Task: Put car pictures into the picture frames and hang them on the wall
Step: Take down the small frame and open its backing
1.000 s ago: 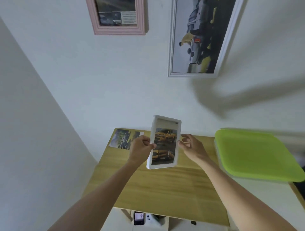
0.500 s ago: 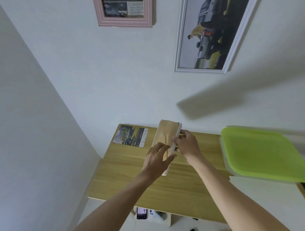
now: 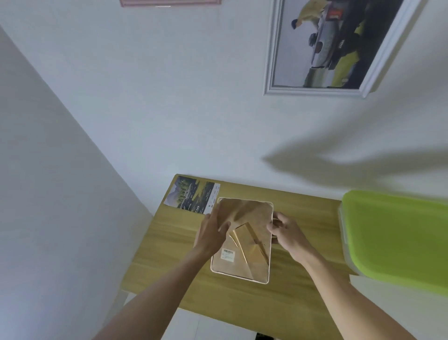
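Head view shows the small white picture frame (image 3: 242,240) now turned back-side up over the wooden table (image 3: 303,298), where a second ago it was held upright with its yellow-car picture facing the person, and half a second ago it was mid-flip, edge on. That turn suggests the picture is already seated and the step in hand is work on the back, probably checking or securing the backing or stand before hanging, though this is a judgement. The left hand (image 3: 213,233) grasps the frame's left edge, thumb laid across the brown backing; the right hand (image 3: 286,233) has its fingers curled at the right edge, pinching the rim. Whether the frame rests on the table or is held just above it cannot be told. The backing is smooth brown board, slightly glossy, with a folding stand panel and a small white barcode label (image 3: 228,254); the frame's rim is thin, white and round-cornered. A loose printed car picture (image 3: 191,195) lies flat at the far left corner of the table, just beside the frame. To the right sits a lime-green plastic lid (image 3: 397,240) on a clear container. On the far wall hangs a white moulded frame (image 3: 269,72) holding a car picture, and the bottom edge of a pink frame (image 3: 169,2) shows at the top.
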The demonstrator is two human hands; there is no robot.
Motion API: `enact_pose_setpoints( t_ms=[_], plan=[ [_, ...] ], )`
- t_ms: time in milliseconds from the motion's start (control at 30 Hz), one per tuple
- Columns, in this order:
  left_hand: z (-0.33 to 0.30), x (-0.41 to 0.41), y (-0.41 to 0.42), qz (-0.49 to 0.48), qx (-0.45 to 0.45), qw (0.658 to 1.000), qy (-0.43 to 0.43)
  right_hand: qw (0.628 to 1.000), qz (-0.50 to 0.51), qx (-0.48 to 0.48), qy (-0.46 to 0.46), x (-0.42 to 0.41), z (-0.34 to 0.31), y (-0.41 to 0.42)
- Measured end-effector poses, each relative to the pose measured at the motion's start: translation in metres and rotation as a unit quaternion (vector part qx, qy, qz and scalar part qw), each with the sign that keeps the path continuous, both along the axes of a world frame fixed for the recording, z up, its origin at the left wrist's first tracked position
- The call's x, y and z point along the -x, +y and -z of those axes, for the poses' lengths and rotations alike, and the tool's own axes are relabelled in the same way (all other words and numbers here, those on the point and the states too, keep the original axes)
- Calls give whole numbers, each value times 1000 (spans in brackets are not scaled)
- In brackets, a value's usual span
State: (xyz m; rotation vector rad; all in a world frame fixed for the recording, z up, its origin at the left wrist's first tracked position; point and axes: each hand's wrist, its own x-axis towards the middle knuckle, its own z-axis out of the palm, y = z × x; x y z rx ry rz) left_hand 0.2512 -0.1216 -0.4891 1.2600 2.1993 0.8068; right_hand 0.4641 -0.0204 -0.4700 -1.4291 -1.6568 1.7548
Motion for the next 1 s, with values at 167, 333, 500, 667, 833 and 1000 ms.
enact_pose_setpoints(
  t_ms=[167, 333, 500, 667, 833, 1000],
  plan=[
    [11, -2, 7, -26, 40, 999, -18, 994, -11, -83, -63, 9, 17, -2],
    [14, 3, 18, -42, 41, 997, -51, 972, 12, -199, -127, 24, 35, -9],
    [18, 19, 26, -23, 73, 995, -69, 958, 31, -238, -156, 35, 49, -16],
    [20, 36, 27, -20, 122, 985, -122, 971, 34, -141, -189, 46, 42, -14],
    [18, 44, 34, -22, 151, 973, -175, 980, 94, -15, -174, 53, 33, -1],
    [21, 53, 39, -32, 177, 953, -244, 980, 103, 36, -167, 48, 39, 7]
  ],
)
